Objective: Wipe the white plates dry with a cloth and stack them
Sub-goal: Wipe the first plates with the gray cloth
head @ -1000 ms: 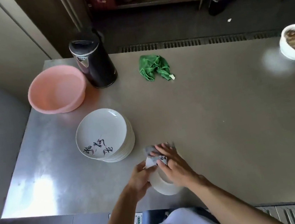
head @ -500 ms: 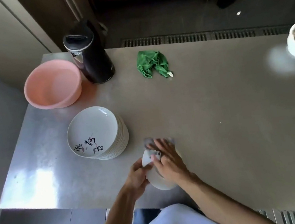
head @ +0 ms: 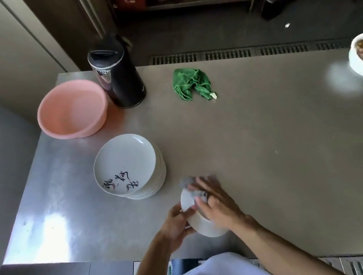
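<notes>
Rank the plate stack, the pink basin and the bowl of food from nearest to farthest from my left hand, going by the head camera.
1. Plate stack, just ahead and left of the left hand.
2. Pink basin, at the table's far left corner.
3. Bowl of food, at the far right edge.

Both bare forearms reach forward from the bottom edge and converge near the middle, the left forearm (head: 146, 267) rising steeply and the right forearm (head: 280, 241) angling in from the right. The left hand (head: 175, 226) curls round the left rim of a small round white ceramic plate (head: 204, 227), held tilted. The right hand (head: 218, 206) lies knuckles up, its blurred fingers (head: 201, 186) spread and bent over a crumpled grey cloth (head: 197, 193) pressed to the plate's face
</notes>
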The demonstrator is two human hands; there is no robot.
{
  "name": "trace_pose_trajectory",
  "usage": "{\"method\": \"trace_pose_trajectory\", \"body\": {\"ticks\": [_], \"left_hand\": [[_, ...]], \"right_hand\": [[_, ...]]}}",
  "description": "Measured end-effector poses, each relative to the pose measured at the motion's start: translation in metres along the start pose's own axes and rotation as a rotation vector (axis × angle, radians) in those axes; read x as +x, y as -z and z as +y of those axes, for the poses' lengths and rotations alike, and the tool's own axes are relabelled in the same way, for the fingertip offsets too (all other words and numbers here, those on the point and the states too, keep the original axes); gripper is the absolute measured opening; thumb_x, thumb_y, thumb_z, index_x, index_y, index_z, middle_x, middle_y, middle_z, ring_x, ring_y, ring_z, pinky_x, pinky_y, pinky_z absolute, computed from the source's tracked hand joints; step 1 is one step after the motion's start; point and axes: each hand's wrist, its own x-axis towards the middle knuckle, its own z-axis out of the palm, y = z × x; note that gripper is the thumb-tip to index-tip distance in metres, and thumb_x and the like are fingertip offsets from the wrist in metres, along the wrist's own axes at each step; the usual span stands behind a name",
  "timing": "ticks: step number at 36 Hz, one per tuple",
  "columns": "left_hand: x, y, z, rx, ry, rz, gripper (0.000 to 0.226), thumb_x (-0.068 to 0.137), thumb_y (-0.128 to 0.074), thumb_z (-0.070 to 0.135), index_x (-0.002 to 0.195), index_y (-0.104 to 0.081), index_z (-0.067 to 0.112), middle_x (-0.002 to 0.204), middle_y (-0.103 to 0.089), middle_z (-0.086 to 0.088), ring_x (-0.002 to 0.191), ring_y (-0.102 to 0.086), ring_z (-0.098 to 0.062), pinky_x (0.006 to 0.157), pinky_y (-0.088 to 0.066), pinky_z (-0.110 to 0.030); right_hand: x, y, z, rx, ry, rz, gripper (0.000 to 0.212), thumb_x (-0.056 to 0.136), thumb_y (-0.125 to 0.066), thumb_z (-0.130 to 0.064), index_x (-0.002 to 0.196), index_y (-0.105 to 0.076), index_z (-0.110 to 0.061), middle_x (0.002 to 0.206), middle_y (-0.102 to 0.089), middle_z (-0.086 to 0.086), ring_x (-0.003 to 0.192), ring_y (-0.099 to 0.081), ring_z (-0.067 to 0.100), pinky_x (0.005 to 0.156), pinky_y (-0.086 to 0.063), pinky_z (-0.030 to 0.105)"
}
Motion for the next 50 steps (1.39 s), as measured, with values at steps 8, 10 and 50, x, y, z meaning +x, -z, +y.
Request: {"method": "trace_pose_trajectory", "body": {"ticks": [8, 10, 50], "left_hand": [[0.001, 0.003, 0.002, 0.033, -0.001, -0.016, 0.020, 0.098, -0.065, 0.016, 0.116, -0.073, 0.015, 0.117, -0.074, -0.017, 0.104, -0.072, -0.033, 0.083, -0.061, -0.045], [0.001, 0.002, 0.003, 0.044, 0.006, -0.023, 0.027, 0.097, -0.067, 0.018, 0.124, -0.069, 0.014, 0.117, -0.074, -0.016, 0.104, -0.072, -0.032, 0.079, -0.060, -0.042], [-0.005, 0.001, 0.004, -0.013, 0.007, -0.124, 0.044, 0.096, -0.063, 0.003, 0.136, -0.059, 0.023, 0.124, -0.069, -0.021, 0.110, -0.069, -0.043, 0.084, -0.060, -0.051]], "right_hand": [[-0.001, -0.008, -0.006, -0.049, 0.083, 0.020, 0.046, 0.105, -0.036, -0.044, 0.149, -0.044, -0.031, 0.163, -0.028, -0.003, 0.152, -0.018, 0.018, 0.124, -0.009, 0.030], [0.007, -0.005, -0.009, -0.003, -0.215, 0.143, 0.047, 0.105, -0.040, -0.034, 0.148, -0.046, -0.014, 0.156, -0.040, 0.008, 0.146, -0.033, 0.024, 0.122, -0.020, 0.037], [0.015, 0.004, -0.024, -0.041, -0.010, 0.060, 0.043, 0.105, -0.034, -0.041, 0.137, -0.058, -0.024, 0.149, -0.049, -0.002, 0.141, -0.034, 0.016, 0.122, -0.015, 0.032]]}}
